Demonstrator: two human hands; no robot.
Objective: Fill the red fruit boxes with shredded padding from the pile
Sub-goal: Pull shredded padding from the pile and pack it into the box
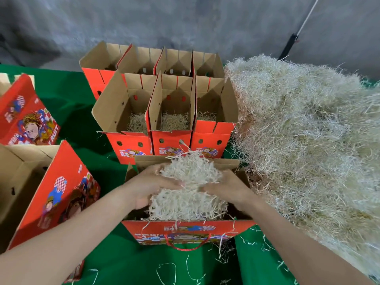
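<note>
Your bare forearms are filling the bottom corners of the view, and both hands are meeting over the nearest red box [185, 233]. Your left hand [150, 187] is gripping a wad of shredded padding [191, 182] from its left side, fingers curled over the top of it. Your right hand [224, 189] is clasping the same wad from the other side, fingers curling into the strands. Between them the wad is bulging up above the open flaps, with its lower part sitting down inside the box, and a few strands are trailing over the front wall. A red cord handle [185, 246] is hanging down that front face.

Just behind, three red boxes [171, 144] are standing side by side with flaps up, each showing a thin layer of padding at the bottom. Behind those, four more boxes [139, 64] are standing in a row; you cannot tell what they are holding. To your right the big pile [308, 130] is spreading across the table, touching the right-hand boxes. Under it all a green cloth [127, 264] is covering the table, with loose strands [164, 270] lying on it. Off to your left, two printed boxes [57, 192] are leaning at a tilt.
</note>
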